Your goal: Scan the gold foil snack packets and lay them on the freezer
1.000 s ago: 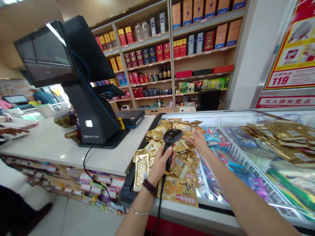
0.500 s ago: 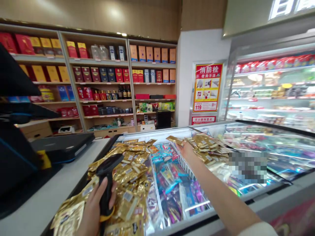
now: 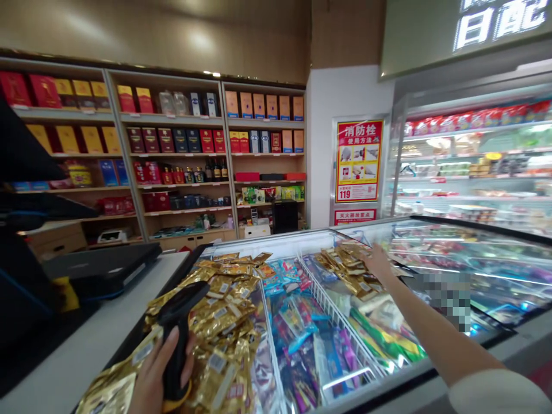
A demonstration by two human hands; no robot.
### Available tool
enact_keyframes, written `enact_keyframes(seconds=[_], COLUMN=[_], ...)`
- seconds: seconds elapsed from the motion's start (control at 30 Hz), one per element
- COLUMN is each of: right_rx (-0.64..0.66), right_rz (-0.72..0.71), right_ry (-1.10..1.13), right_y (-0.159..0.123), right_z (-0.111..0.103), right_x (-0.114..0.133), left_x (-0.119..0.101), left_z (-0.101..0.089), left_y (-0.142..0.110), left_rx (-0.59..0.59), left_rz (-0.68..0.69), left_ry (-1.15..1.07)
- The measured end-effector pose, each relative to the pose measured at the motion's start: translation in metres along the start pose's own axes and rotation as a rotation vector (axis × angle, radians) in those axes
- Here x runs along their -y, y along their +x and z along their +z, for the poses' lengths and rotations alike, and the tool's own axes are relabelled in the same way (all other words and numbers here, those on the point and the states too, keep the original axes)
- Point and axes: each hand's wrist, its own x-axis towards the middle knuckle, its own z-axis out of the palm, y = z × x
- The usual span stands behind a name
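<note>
My left hand [image 3: 160,368] is wrapped round the grip of a black barcode scanner [image 3: 179,322] with a yellow trim at its base. The scanner is held above a wide heap of gold foil packets [image 3: 219,322], which spills toward the counter's side. My right arm stretches forward over the chest freezer. My right hand [image 3: 380,265] is at the right edge of a second, smaller pile of gold packets [image 3: 347,265]. Its fingertips are blurred there, and I cannot make out whether they grip a packet.
White wire dividers [image 3: 330,305] part the freezer's colourful bagged goods [image 3: 297,322]. Sliding glass [image 3: 483,253] covers the right side. A grey counter [image 3: 125,310] with a black device [image 3: 103,267] borders the left. Shelves of boxes [image 3: 181,141] stand behind.
My right hand has moved right, from holding a gold packet over the middle section to the far side of the smaller pile. The scanner stays in my left hand, and the view has shifted slightly.
</note>
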Motion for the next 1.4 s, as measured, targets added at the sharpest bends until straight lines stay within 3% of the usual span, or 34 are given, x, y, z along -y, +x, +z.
enact_keyframes(seconds=[0.17, 0.3, 0.4, 0.53, 0.63, 0.73, 0.83, 0.97, 1.07, 1.17, 1.27, 1.4], right_rx=[0.002, -0.065, -0.043, 0.024, 0.091, 0.225, 0.443, 0.666, 0.782, 0.927, 0.928, 0.903], right_rz=[-0.025, -0.106, -0.152, -0.268, -0.347, -0.355, -0.398, -0.598, -0.714, -0.691, -0.704, -0.778], right_ry=[-0.350, -0.364, -0.352, -0.292, -0.106, 0.079, 0.202, 0.230, 0.168, -0.086, -0.354, -0.452], right_y=[-0.002, -0.002, -0.002, -0.014, -0.042, -0.087, -0.141, -0.210, -0.249, -0.272, -0.279, -0.274], right_z=[-0.007, -0.005, 0.002, 0.029, 0.067, 0.114, 0.160, 0.201, 0.210, 0.205, 0.196, 0.185], right_x=[-0.022, -0.023, -0.011, 0.022, 0.055, 0.092, 0.133, 0.187, 0.220, 0.241, 0.256, 0.265], left_x=[0.002, 0.001, 0.001, -0.001, -0.001, 0.000, 0.002, 0.001, -0.001, -0.001, 0.000, 0.002], left_z=[0.002, 0.002, 0.003, 0.002, 0.001, 0.001, 0.001, -0.001, 0.000, 0.000, 0.000, -0.001], left_y=[0.001, 0.000, 0.000, 0.002, 0.004, 0.006, 0.008, 0.009, 0.009, 0.008, 0.009, 0.010], left_rx=[0.018, 0.034, 0.019, 0.055, 0.056, 0.061, 0.040, 0.054, 0.059, 0.063, 0.080, 0.084], left_rz=[0.033, 0.043, 0.072, 0.067, 0.081, 0.089, 0.097, 0.080, 0.072, 0.071, 0.064, 0.070], left_ry=[-0.003, -0.025, -0.075, -0.101, -0.122, -0.141, -0.172, -0.161, -0.156, -0.171, -0.172, -0.151])
